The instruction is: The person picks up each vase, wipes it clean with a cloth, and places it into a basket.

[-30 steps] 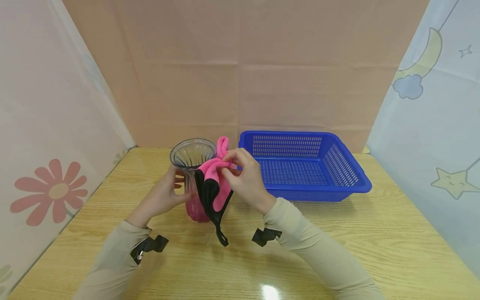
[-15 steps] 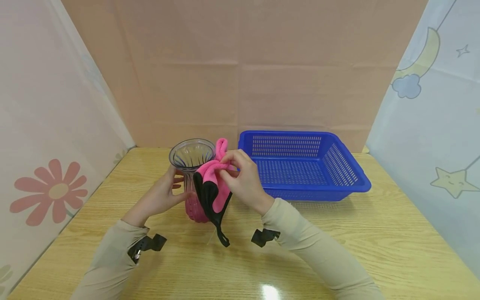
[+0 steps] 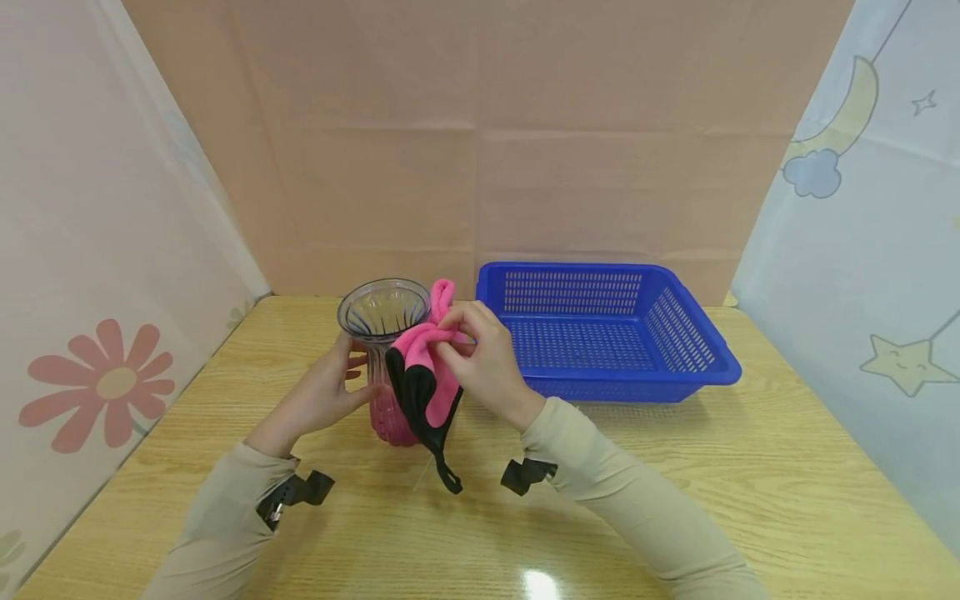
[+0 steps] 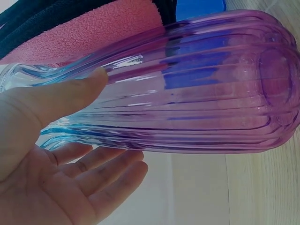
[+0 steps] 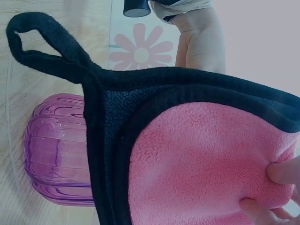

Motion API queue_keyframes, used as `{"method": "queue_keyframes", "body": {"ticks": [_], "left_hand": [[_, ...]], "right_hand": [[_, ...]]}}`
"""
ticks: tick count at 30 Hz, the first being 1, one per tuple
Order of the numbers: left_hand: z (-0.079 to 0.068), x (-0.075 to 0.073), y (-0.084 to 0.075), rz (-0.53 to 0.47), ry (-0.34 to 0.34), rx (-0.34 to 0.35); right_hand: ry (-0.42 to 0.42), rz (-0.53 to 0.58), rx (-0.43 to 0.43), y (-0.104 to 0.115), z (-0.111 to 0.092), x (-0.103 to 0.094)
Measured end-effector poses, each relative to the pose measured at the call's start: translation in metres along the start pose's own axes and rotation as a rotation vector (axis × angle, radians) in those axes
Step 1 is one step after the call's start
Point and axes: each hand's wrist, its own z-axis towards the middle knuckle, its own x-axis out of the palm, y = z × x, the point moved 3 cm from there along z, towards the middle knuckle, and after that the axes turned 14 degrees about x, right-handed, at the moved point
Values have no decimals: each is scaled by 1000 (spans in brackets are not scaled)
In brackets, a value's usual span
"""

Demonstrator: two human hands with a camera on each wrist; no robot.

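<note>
A ribbed glass vase (image 3: 384,312), clear bluish at its flared rim and pink-purple at the base, stands upright left of the table's middle. My left hand (image 3: 322,387) holds its neck, thumb on the near side and fingers on the other, as the left wrist view shows on the vase (image 4: 201,108). In my right hand (image 3: 487,358), a fold of a pink fleecy cloth (image 3: 444,390) with black edging is pinched between thumb and fingers. The cloth hangs against the vase's right side and hides part of it. Its black hanging loop (image 5: 47,44) dangles at the lower end.
A blue perforated plastic basket (image 3: 622,387) sits at the back right, just beyond my right hand. The wooden table (image 3: 420,550) meets a peach backdrop (image 3: 472,167) behind and patterned white side panels.
Both hands and the cloth have shifted very slightly, with the cloth a touch lower and to the left. The grips on the vase and the cloth are unchanged.
</note>
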Motion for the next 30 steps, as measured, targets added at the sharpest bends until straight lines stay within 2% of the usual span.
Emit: {"method": "queue_keyframes", "body": {"ticks": [18, 30], "left_hand": [[-1, 2, 0, 10, 12, -20], [-1, 2, 2, 8, 8, -39]], "right_hand": [[12, -20, -15, -8, -1, 7], [14, -88, -43, -11, -3, 11]]}}
